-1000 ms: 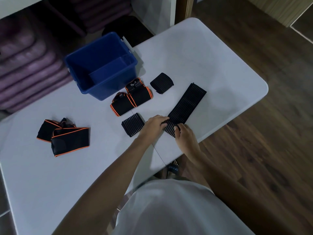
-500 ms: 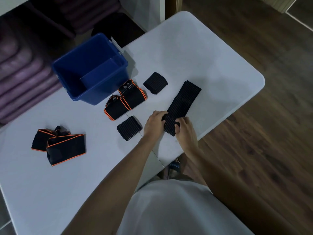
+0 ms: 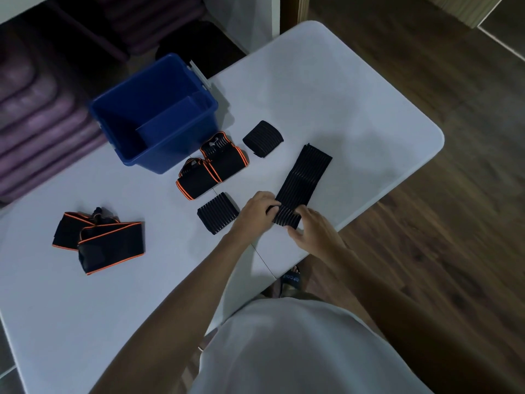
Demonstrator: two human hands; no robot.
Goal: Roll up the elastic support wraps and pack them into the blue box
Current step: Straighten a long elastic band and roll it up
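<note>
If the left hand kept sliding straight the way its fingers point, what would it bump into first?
The left hand points right, its fingertips already on the near end of the long ribbed black wrap. Past that, it would likely meet the right hand holding the same end.

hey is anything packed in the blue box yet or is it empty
Empty: the blue box shows only bare blue floor and walls, and every wrap lies outside on the table.

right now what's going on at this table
A person is rolling a long black ribbed wrap from its near end, left hand and right hand both on the roll. Four wraps lie rolled on the table: two orange-edged rolls by the blue box and two plain black ones. An orange-edged pile lies unrolled to the left. Nothing shows in the box.
</note>
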